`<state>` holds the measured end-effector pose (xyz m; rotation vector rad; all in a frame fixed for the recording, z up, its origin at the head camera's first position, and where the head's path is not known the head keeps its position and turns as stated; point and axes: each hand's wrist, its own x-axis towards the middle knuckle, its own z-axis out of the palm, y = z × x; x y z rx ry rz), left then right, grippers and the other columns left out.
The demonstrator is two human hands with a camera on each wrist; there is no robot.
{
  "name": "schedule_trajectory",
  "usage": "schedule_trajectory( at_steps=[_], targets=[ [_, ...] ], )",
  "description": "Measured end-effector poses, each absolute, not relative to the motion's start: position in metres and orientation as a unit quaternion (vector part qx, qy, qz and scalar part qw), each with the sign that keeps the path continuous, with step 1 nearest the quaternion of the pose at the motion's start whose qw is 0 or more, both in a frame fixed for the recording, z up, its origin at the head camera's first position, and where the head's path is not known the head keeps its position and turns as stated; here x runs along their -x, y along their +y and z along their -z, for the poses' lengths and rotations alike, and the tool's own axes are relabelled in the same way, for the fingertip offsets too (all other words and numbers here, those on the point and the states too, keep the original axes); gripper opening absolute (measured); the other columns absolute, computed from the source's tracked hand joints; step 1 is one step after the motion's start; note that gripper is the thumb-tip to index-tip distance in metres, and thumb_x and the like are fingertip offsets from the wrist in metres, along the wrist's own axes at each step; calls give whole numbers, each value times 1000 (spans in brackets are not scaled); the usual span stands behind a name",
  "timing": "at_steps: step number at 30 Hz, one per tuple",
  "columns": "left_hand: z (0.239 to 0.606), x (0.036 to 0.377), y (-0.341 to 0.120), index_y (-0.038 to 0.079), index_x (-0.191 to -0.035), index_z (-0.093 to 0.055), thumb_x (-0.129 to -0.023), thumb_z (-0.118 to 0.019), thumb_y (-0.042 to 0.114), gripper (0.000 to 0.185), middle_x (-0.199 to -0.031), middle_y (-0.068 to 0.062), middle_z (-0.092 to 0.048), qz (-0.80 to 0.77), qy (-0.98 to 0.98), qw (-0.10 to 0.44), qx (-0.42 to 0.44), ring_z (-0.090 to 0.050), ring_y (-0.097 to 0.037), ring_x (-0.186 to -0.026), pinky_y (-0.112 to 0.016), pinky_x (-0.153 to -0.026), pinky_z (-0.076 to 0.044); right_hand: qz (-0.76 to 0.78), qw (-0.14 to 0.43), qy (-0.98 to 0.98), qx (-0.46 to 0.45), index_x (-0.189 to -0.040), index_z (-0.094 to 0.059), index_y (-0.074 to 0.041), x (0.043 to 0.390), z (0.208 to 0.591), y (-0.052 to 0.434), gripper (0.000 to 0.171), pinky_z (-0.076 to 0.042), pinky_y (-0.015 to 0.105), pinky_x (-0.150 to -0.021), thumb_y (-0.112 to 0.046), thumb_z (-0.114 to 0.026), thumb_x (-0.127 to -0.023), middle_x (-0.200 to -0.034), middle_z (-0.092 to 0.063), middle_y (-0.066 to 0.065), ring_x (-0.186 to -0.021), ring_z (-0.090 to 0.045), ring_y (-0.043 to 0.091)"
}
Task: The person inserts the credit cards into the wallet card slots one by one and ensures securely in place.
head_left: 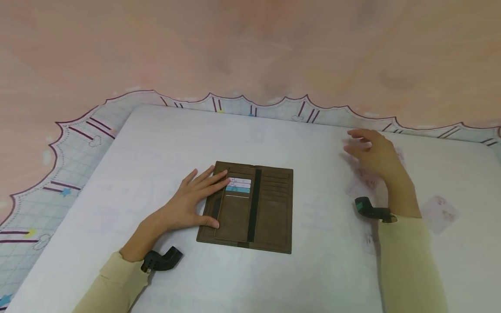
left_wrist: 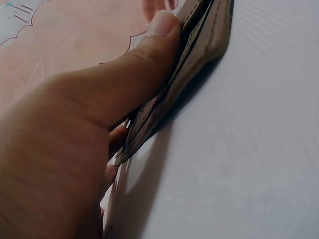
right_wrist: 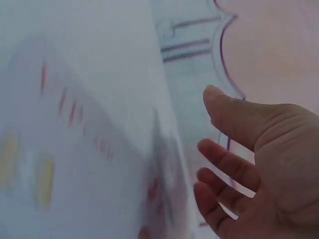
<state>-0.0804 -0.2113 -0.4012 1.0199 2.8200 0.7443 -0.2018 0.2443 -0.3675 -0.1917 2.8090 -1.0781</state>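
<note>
A brown bifold wallet [head_left: 274,221] lies spread flat on the white tabletop, its card slots facing up. Three cards [head_left: 238,185], two pale and one blue, show in its left slots. My left hand [head_left: 184,204] rests on the wallet's left edge, fingers straight and spread; the left wrist view has the thumb [left_wrist: 144,59] along that edge. To the right, my right hand [head_left: 372,154] is over pale printed cards [head_left: 362,186], fingers loosely bent. In the right wrist view nothing shows between its thumb [right_wrist: 234,114] and fingers, and a pale card [right_wrist: 75,129] lies beside it.
Another pale card [head_left: 441,214] lies right of my right forearm, and one more [head_left: 369,239] is partly hidden by the sleeve. A patterned cloth with a scalloped border [head_left: 235,104] runs along the table's back and left edges. Each wrist wears a black device [head_left: 160,260].
</note>
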Motion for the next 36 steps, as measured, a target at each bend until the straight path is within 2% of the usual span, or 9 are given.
schedule_trajectory(
  at_steps=[10,23,27,33,36],
  targets=[
    [403,83,-211,17,-151,-33,-69,-76,59,102,-156,-6,-26,-236,912,19,-334,-8,-31,-145,-58,-111,1,318,109,942,-11,-148,-37,-24,203,386,275,77,-30,66,-96,-63,-57,-85,-144,-34,20,-124,-35,42],
    [400,82,-209,14,-149,-35,-69,-79,54,100,-155,-7,-27,-236,913,21,-332,-10,-33,-144,-58,-111,-1,313,109,943,-14,-149,-34,-23,203,393,277,73,-27,66,-99,-52,-61,-88,-148,-32,19,-127,-33,43],
    [398,82,-208,13,-149,-36,-68,-79,53,100,-155,-8,-27,-236,914,24,-330,-10,-33,-144,-58,-111,-2,316,113,942,-8,-151,-31,-26,204,395,278,74,-25,67,-101,-52,-61,-88,-152,-28,17,-131,-30,45],
    [397,81,-208,13,-149,-35,-69,-79,53,100,-155,-8,-28,-236,914,26,-328,-11,-32,-144,-59,-110,-2,314,135,940,2,-152,-24,-36,206,392,280,79,-19,71,-100,-61,-59,-85,-154,-25,18,-136,-24,46],
    [396,81,-209,14,-149,-35,-69,-79,53,99,-155,-8,-28,-237,914,27,-328,-10,-32,-144,-59,-110,-2,315,138,939,6,-152,-24,-34,206,391,278,80,-19,70,-100,-59,-61,-85,-154,-24,18,-135,-24,47]
  ],
)
